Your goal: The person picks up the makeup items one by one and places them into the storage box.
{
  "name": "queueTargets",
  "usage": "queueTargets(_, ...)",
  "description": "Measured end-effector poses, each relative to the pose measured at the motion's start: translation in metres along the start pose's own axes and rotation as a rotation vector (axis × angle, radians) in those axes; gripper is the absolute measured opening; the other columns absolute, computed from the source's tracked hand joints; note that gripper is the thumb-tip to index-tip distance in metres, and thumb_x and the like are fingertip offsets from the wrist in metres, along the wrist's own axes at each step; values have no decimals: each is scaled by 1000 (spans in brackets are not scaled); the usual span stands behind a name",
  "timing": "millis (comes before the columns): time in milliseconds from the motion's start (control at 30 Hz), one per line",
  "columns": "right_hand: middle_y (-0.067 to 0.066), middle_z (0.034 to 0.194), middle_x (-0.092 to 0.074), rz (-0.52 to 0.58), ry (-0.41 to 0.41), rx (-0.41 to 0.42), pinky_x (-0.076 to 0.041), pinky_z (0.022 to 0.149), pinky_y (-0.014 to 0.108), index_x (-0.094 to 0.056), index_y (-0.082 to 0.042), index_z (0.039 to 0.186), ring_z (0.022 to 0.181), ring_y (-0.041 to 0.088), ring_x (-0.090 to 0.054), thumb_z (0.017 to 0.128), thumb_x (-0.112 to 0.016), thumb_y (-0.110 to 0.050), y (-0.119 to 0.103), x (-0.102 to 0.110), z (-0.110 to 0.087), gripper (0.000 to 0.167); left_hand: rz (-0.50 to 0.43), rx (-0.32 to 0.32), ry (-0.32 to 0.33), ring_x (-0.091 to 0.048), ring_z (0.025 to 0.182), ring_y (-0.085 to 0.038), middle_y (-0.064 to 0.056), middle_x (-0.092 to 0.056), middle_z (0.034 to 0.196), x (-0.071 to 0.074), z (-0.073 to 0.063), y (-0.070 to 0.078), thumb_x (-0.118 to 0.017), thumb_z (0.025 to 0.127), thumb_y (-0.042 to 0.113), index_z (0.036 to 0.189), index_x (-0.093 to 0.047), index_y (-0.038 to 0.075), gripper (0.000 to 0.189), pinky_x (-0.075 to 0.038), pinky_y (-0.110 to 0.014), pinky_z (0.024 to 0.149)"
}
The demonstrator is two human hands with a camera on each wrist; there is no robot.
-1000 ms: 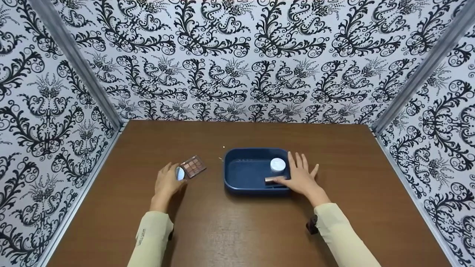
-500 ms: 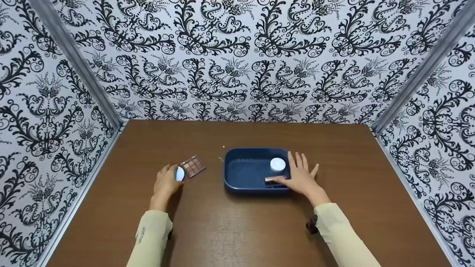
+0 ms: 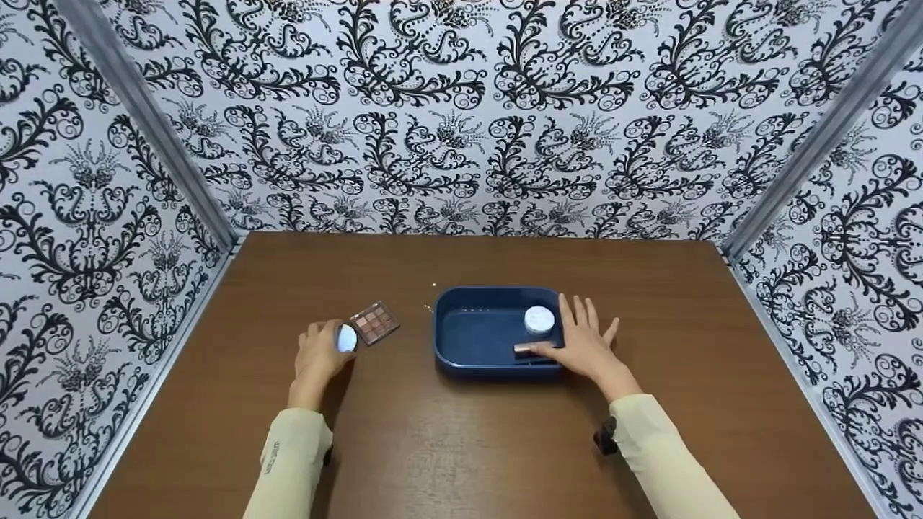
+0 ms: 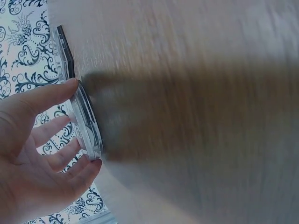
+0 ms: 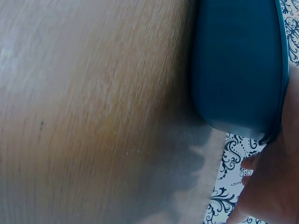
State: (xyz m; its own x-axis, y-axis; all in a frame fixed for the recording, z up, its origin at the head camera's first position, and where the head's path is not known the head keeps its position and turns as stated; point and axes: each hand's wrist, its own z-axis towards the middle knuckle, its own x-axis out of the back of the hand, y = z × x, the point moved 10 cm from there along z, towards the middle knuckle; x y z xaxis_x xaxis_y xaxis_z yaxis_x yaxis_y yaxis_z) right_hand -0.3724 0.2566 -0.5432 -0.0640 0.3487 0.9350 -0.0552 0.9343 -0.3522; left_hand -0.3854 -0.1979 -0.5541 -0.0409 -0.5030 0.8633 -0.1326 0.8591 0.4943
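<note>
My left hand (image 3: 317, 357) pinches a flat round compact (image 3: 347, 338) at its rim, between thumb and fingertips. In the left wrist view, the compact (image 4: 88, 122) stands edge-on with a clear casing. Just beside it lies an eyeshadow palette (image 3: 374, 323) with several brown and pink pans. My right hand (image 3: 588, 352) rests on the right rim of a blue tray (image 3: 497, 372), fingers spread and mostly straight. The thumb reaches over a small dark tube with a shiny end (image 3: 524, 349) inside; whether it touches the tube I cannot tell. A white round jar (image 3: 539, 319) sits inside the tray's right side.
The brown wooden table (image 3: 440, 447) carries everything. Patterned walls (image 3: 461, 144) enclose it at the back and both sides. Tiny bright specks (image 3: 428, 308) lie left of the tray. From the right wrist, the tray's blue outer wall (image 5: 238, 70) is seen.
My left hand has shifted slightly left with the compact, widening the gap to the palette. The right hand and tray have stayed practically still.
</note>
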Motion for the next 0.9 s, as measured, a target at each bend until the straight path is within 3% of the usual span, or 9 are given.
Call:
queueTargets(167, 24, 166, -9, 0, -2, 1, 6, 109, 81, -6, -13, 161, 154, 44, 2, 80, -67, -70, 0, 0, 0, 117, -6, 0, 3, -39, 129, -50, -30, -41, 145, 3, 1, 1, -77, 84, 17, 144, -47, 4, 69, -45, -60, 100)
queueTargets(367, 24, 166, -8, -4, 2, 4, 7, 108, 81, -6, -12, 161, 154, 44, 3, 79, -66, -71, -1, 1, 1, 117, -1, -35, 26, -41, 128, -49, -29, -41, 145, 13, 1, 16, -77, 84, 18, 144, -47, 5, 68, -45, -60, 99)
queueTargets(633, 22, 167, -5, -11, 12, 7, 7, 109, 81, -8, -11, 161, 154, 43, 4, 78, -66, -73, -1, 1, 1, 119, 4, -100, 40, -42, 128, -47, -27, -43, 145, 23, -1, 50, -77, 85, 21, 144, -47, 5, 68, -45, -58, 101)
queueTargets(900, 19, 168, 1, -19, 10, 12, 9, 108, 81, -7, -11, 161, 155, 41, 6, 78, -65, -75, -3, 3, 0, 120, -19, -189, 78, -45, 129, -43, -22, -48, 144, 30, -7, 97, -80, 82, 27, 142, -52, 10, 69, -47, -59, 100)
